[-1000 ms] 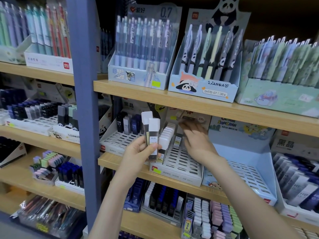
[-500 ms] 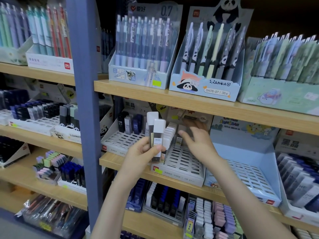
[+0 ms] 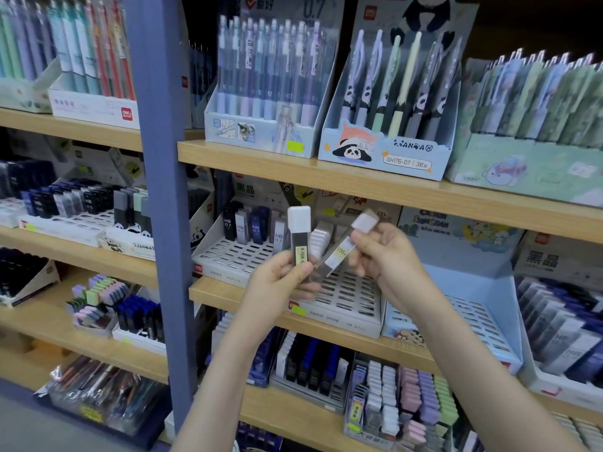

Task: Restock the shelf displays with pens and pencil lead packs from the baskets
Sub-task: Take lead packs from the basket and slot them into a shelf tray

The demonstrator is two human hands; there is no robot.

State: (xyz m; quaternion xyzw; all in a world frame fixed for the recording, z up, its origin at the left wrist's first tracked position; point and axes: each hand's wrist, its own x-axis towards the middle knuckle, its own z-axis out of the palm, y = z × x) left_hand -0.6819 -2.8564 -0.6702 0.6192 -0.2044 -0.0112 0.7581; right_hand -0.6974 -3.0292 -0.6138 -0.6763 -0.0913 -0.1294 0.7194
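One lead pack (image 3: 299, 236) is gripped upright by the left hand (image 3: 280, 282), white cap up; another lead pack (image 3: 346, 247), tilted with cap up-right, is gripped by the right hand (image 3: 388, 252).

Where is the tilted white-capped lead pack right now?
Head view, centre: the tilted lead pack is in the right hand, above the white slotted tray, beside the upright pack in the left hand.
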